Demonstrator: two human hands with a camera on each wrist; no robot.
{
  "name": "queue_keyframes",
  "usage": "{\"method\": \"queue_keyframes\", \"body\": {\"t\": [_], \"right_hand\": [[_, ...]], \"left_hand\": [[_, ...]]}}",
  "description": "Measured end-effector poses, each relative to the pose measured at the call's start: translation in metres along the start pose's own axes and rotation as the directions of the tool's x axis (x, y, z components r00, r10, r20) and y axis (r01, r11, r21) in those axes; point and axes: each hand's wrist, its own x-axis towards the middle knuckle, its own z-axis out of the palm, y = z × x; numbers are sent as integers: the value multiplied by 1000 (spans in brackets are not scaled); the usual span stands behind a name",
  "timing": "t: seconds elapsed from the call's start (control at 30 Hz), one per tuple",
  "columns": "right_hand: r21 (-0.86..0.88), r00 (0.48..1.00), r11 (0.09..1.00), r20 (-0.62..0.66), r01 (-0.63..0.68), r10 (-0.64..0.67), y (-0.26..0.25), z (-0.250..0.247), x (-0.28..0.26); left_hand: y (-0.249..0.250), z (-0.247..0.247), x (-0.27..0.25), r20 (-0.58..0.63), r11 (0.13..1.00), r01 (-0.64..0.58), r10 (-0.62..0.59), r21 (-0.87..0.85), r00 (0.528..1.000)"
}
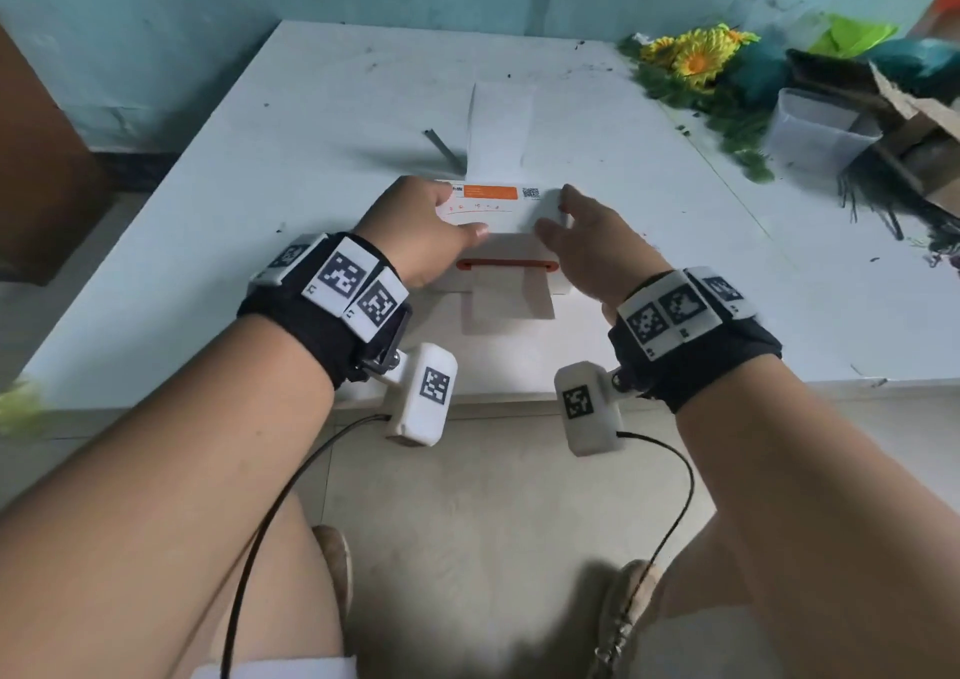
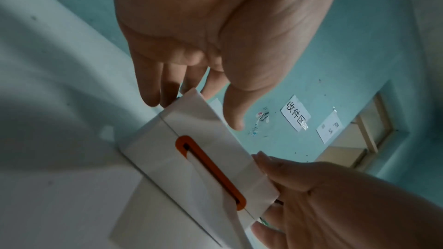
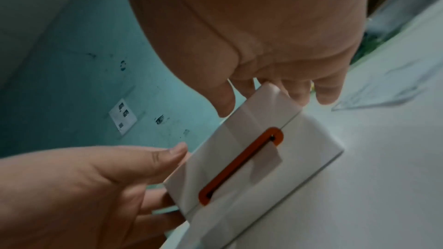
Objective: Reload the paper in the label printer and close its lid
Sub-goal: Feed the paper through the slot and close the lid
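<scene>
my left hand (image 1: 415,226) lies on the left end of the label printer (image 1: 506,263), fingers straight over its lid (image 1: 498,213). the printer stands on the white table (image 1: 260,211), lid down, paper (image 1: 506,302) coming out of the orange slot (image 1: 505,265). my right hand (image 1: 592,247) touches the right end, fingers relaxed.

White table (image 1: 260,242), label printer (image 1: 506,273) near front edge, paper strip (image 1: 501,122) behind, artificial flowers (image 1: 696,62), clear tub (image 1: 815,130)
</scene>
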Motion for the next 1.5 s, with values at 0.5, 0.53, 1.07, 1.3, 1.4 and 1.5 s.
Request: {"method": "queue_keyframes", "body": {"t": [0.5, 0.53, 1.07, 1.3, 1.4, 1.5], "right_hand": [[429, 981, 886, -6, -174, 196, 15, 4, 12], [446, 984, 882, -22, -150, 179, 14, 5, 12], [537, 947, 822, -320, 190, -10, 4, 18, 44], [498, 949, 854, -315, 147, 20, -4, 12, 55], [482, 963, 867, -271, 122, 15, 0, 15, 62], [452, 976, 890, -213, 63, 39, 2, 17, 65]], "left_hand": [[-23, 1, 13, 12, 925, 127, -131, -359, 991], [-24, 1, 13, -2, 922, 110, -120, -372, 993], [-13, 1, 39, -143, 803, -44, -51, -594, 988], [-15, 10, 47, -235, 788, -128, -21, -602, 972], [-21, 15, 48, -211, 812, -95, -35, -577, 977], [-27, 18, 51, -213, 832, -83, -43, -549, 976]]}}
